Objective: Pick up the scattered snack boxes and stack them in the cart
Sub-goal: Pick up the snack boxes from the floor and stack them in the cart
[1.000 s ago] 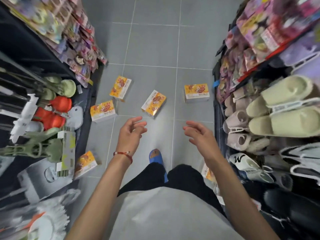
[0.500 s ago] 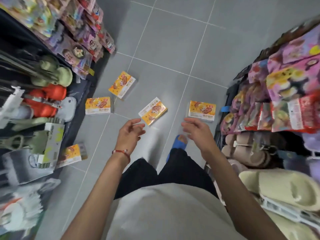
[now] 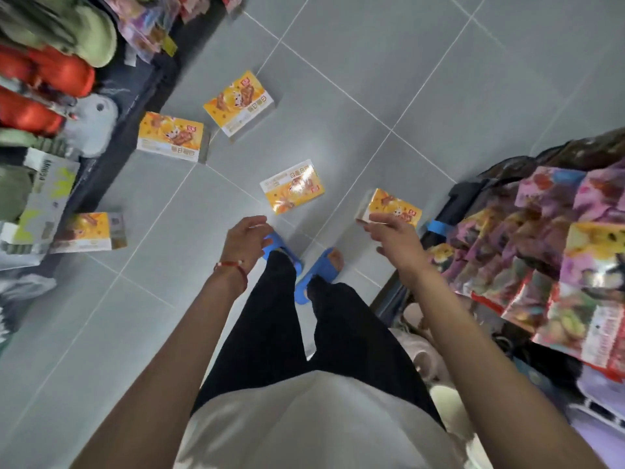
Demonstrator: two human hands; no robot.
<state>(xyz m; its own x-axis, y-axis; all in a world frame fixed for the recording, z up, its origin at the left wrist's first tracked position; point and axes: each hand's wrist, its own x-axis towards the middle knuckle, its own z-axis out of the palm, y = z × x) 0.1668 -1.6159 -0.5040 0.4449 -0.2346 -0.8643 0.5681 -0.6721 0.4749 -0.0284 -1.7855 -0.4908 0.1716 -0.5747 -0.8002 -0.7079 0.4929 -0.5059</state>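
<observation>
You are at the pick-up step: snack boxes lie scattered on the floor from nine to one o'clock. Both hands are loose and empty, right hand beside the one-o'clock box, left hand idle. Next, bend and grip it; no cart shows.

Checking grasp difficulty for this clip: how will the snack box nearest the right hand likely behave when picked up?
That snack box looks like a flat carton with crisp edges: probably stiff, unlikely to roll. Its glossy wrap and the smooth floor tiles suggest it may slide if nudged. Probably light enough for the right hand alone, though contents are unseen.
</observation>
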